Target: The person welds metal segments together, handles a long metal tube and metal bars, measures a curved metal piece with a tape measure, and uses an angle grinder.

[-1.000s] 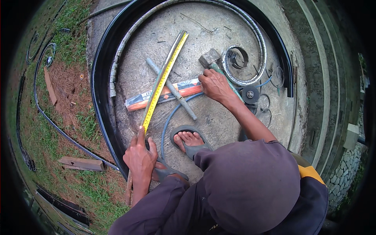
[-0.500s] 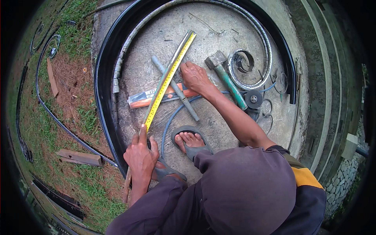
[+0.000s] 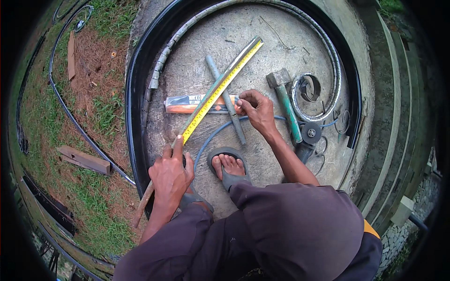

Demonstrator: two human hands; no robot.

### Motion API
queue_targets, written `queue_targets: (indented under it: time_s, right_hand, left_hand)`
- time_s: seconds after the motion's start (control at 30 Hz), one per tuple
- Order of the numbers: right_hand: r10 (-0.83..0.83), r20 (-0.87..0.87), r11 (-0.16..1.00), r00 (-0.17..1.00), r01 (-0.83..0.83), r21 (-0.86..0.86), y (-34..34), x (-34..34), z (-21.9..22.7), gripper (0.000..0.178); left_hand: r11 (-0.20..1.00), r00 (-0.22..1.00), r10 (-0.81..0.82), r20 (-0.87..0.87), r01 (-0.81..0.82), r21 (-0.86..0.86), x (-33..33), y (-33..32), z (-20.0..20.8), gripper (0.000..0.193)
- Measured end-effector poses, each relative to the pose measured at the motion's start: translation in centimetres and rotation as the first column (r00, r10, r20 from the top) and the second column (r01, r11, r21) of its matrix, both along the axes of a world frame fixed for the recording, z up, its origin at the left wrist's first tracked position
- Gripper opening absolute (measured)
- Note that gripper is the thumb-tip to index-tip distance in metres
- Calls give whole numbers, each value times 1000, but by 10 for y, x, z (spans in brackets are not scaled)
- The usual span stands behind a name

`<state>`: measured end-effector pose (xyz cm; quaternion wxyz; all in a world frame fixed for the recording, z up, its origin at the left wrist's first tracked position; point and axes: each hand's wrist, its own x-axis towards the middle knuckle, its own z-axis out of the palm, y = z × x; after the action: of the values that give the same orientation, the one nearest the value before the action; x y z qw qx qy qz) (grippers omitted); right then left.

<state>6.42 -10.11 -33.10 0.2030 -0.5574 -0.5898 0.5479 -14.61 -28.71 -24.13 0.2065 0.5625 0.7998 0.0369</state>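
A long thin metal bar (image 3: 145,199) slants across the concrete, passing under my left hand (image 3: 169,174). The yellow tape measure blade (image 3: 219,92) lies along the bar's upper length. My left hand wraps round bar and tape, its index finger pressed on the blade's near end; any tape case is hidden. Beneath them, a grey pipe (image 3: 213,68) crosses the bar. To the right of the tape, my right hand (image 3: 258,112) holds thumb and index finger together over the end of an orange-and-clear packet (image 3: 180,108). What the pinch holds is too small to name.
On the right lie a green-handled sledgehammer (image 3: 288,110), an angle grinder (image 3: 309,136) and a blue cable (image 3: 211,136). A coiled silvery metal strip (image 3: 335,61) and a black curved channel (image 3: 133,107) ring the work spot. My sandalled foot (image 3: 229,168) is near the pipe. Grass borders the left.
My right hand has drawn back from beside the tape's upper part to the packet's right end, fingers now pinched. My left hand stays on the bar and tape. The whole view has shifted slightly.
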Motion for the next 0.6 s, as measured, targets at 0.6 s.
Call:
queue_targets:
  time_s: [0.6]
  right_hand:
    - [366,373,809,853,-489,325,-17,-15,47,16]
  left_hand:
    - [1000,1000,-1,9,1,-4,-1,-4,-2,50]
